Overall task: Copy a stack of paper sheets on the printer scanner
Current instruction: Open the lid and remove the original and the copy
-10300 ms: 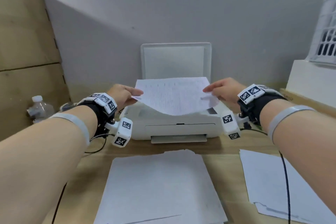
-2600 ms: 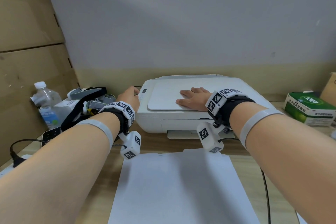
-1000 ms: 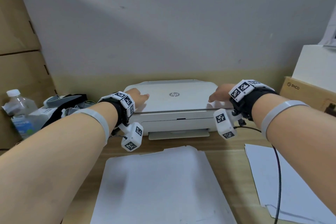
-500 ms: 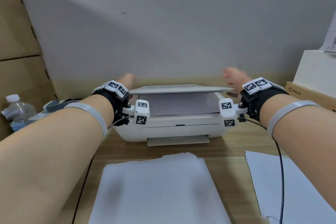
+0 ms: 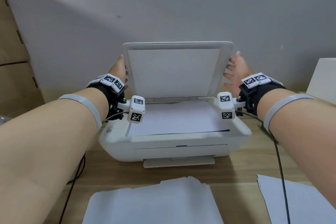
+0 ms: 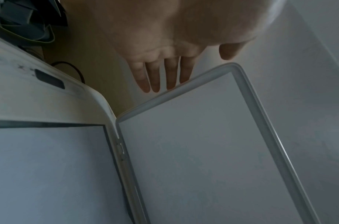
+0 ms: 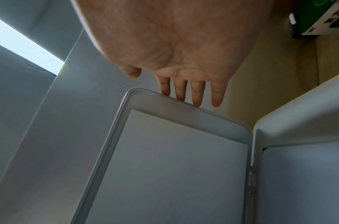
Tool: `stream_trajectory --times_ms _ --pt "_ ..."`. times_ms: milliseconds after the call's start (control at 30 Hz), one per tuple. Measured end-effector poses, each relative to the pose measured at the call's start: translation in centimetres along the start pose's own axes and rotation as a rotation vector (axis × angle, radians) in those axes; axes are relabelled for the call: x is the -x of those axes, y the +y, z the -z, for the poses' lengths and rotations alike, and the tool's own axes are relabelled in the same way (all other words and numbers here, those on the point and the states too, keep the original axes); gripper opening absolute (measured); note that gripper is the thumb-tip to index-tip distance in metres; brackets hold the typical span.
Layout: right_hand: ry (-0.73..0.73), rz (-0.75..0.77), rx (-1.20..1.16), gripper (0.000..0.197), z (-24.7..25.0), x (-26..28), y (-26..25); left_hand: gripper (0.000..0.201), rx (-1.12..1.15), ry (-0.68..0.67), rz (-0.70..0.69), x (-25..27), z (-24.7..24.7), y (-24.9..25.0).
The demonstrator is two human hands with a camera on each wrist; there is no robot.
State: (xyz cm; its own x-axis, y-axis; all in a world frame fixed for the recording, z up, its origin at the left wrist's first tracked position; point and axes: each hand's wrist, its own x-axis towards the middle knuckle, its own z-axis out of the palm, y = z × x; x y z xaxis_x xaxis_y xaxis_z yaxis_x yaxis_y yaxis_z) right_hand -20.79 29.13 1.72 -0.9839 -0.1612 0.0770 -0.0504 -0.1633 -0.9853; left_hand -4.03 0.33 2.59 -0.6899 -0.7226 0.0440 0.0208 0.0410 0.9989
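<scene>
My left hand (image 5: 117, 71) is flat against the left edge of the raised scanner lid (image 5: 174, 71), and my right hand (image 5: 236, 71) is against its right edge. On both hands the fingers (image 6: 170, 72) are straight and relaxed, only touching the rim, not curled round it; the right wrist view shows four fingertips along the lid's edge with the thumb apart.

The lid stands nearly upright at the far side of the one white printer (image 5: 174, 147), which sits on the wooden table (image 5: 241, 165). One sheet of paper (image 5: 178, 118) lies flat on the scanner glass, blank side up, a thin dark strip of glass showing along its near edge.

Two more lots of paper lie on the table nearer to me: a stack of sheets (image 5: 152, 203) straight in front of the printer, and a second pile (image 5: 298, 203) off to the right, with a black cable (image 5: 281, 169) running across it. How many sheets each holds I cannot tell.

A green box (image 7: 322, 16) sits to the far right.
</scene>
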Motion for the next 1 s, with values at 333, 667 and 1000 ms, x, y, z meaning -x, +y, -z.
stream_trajectory --times_ms 333,667,1000 --pt "-0.073 -0.133 0.23 0.073 1.2 -12.3 4.8 0.034 -0.158 0.022 0.036 -4.0 -2.6 -2.2" --pt "-0.048 -0.181 0.34 0.07 -0.7 -7.9 4.7 0.046 -0.227 -0.02 0.088 -5.8 -3.0 -3.5" --pt "-0.237 -0.268 0.869 0.036 -0.9 -0.2 2.6 0.05 -0.688 -0.151 0.217 -1.2 -2.2 -3.4"
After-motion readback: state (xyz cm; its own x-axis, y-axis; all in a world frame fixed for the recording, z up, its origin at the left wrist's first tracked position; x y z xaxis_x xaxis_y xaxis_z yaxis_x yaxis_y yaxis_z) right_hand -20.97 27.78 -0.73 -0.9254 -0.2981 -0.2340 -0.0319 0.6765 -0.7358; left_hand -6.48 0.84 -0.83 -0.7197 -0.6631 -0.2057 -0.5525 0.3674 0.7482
